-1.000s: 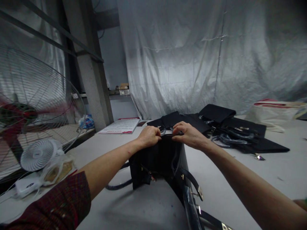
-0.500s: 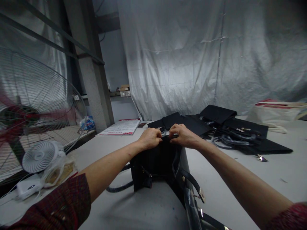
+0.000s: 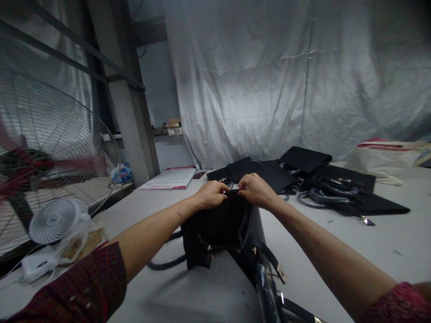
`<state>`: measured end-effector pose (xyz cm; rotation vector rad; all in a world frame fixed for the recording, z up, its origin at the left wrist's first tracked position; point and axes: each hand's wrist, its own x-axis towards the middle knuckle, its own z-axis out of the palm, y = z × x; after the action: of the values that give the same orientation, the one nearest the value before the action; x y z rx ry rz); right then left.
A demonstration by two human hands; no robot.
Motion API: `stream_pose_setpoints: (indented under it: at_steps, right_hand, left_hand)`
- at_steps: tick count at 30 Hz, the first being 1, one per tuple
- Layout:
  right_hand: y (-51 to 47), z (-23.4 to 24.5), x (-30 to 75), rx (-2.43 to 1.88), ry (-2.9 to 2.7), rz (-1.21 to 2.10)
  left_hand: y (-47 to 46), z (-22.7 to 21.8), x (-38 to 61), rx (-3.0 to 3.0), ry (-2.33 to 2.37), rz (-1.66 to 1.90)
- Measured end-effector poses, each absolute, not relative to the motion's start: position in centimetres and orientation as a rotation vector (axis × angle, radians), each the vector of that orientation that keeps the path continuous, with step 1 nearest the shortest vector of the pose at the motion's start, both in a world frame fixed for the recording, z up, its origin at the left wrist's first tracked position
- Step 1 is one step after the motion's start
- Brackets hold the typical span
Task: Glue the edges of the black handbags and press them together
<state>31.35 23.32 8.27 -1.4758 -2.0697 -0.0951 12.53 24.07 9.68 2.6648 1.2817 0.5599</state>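
A black handbag stands on the pale table in front of me, with its dark inside turned toward me. My left hand pinches the bag's upper edge on the left. Just to the right, my right hand grips the same edge between thumb and fingers. Only a short stretch of the edge shows between the two hands. A wrapped handle sticks out at the bag's left. On the right side hang a strap with a metal end and another plastic-wrapped handle.
Several black bag pieces with wrapped handles lie piled at the back right, near a cream cloth bag. A printed sheet lies at the back left. A small white fan and a large caged fan stand at the left.
My right hand's fingers have closed in on the bag's edge, and the gap between my hands looks a little smaller. The bag has barely moved.
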Motion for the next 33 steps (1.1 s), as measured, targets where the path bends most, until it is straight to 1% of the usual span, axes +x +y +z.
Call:
stream_pose_setpoints:
  at_steps: [14, 20, 24, 27, 33]
  right_hand:
    - [22.7, 8.2, 30.7, -1.595, -1.947, 0.013]
    - [22.8, 8.1, 30.4, -1.590, -1.874, 0.051]
    - [23.1, 7.9, 30.4, -1.538, -1.862, 0.084]
    - [23.1, 7.7, 30.6, -1.472, -1.881, 0.144]
    - [21.4, 7.6, 32.0, -1.329, -1.816, 0.359]
  left_hand:
    - [26.0, 8.9, 12.2, 2.454, 1.030, 0.579]
    - [26.0, 9.6, 13.1, 2.719, 1.276, 0.490]
    - [25.9, 9.6, 14.0, 2.782, 1.238, 0.474]
    - [25.7, 9.6, 14.2, 2.788, 1.310, 0.516]
    - [24.0, 10.3, 12.0, 2.641, 1.690, 0.599]
